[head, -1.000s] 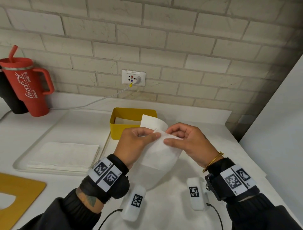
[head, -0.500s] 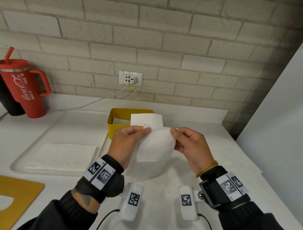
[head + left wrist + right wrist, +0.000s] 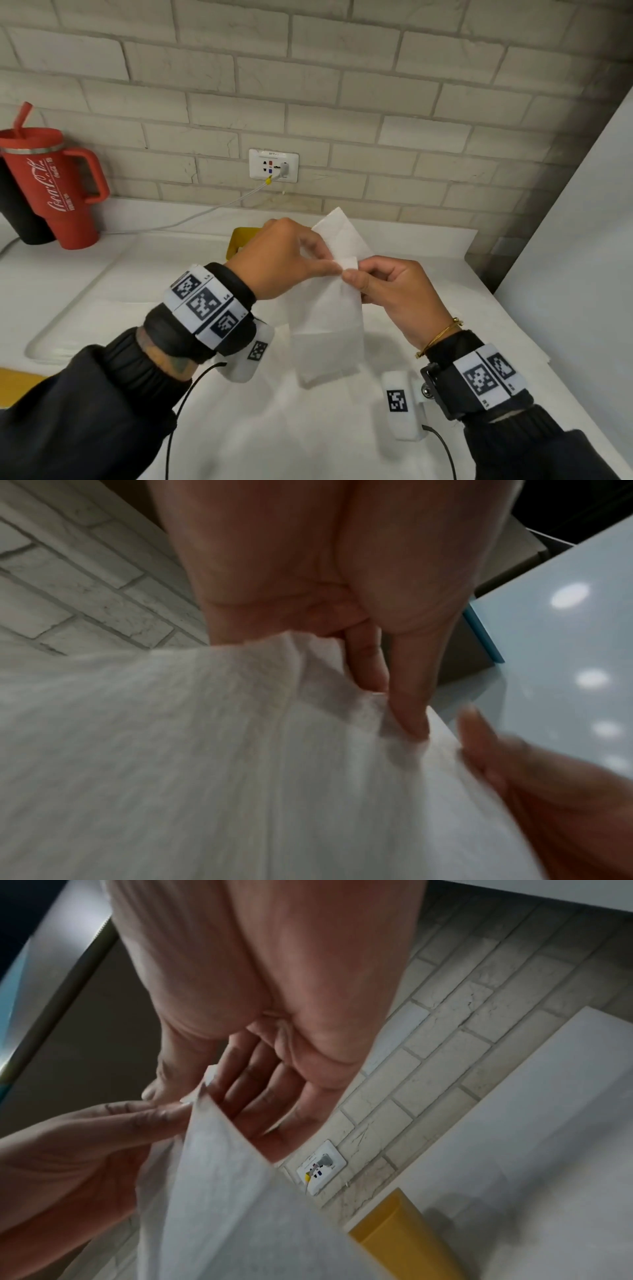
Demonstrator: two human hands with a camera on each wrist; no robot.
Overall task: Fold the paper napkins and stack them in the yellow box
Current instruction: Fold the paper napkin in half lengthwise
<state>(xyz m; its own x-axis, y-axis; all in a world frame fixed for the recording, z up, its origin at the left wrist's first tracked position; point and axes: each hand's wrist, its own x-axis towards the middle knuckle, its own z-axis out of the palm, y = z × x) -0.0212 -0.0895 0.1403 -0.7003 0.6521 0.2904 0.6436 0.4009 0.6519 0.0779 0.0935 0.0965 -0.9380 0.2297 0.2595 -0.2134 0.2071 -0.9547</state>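
A white paper napkin (image 3: 329, 308) hangs in the air over the counter, one end standing up behind the hands. My left hand (image 3: 329, 270) pinches its top edge from the left, and my right hand (image 3: 352, 279) pinches the same edge from the right, fingertips almost touching. The left wrist view shows the napkin (image 3: 205, 750) under my thumb and fingers (image 3: 407, 712). The right wrist view shows its upper corner (image 3: 219, 1150) between both hands. The yellow box (image 3: 241, 238) stands behind my left hand, mostly hidden; its wall (image 3: 404, 1234) also shows in the right wrist view.
A red tumbler (image 3: 54, 185) with a straw stands at the back left beside a dark cup. A white tray (image 3: 68, 308) lies left on the counter. A wall socket (image 3: 274, 165) with a cable is behind. A white panel (image 3: 582, 274) bounds the right side.
Both hands rose and closed together on the napkin's top edge. The napkin now hangs narrower, and my left hand covers most of the yellow box.
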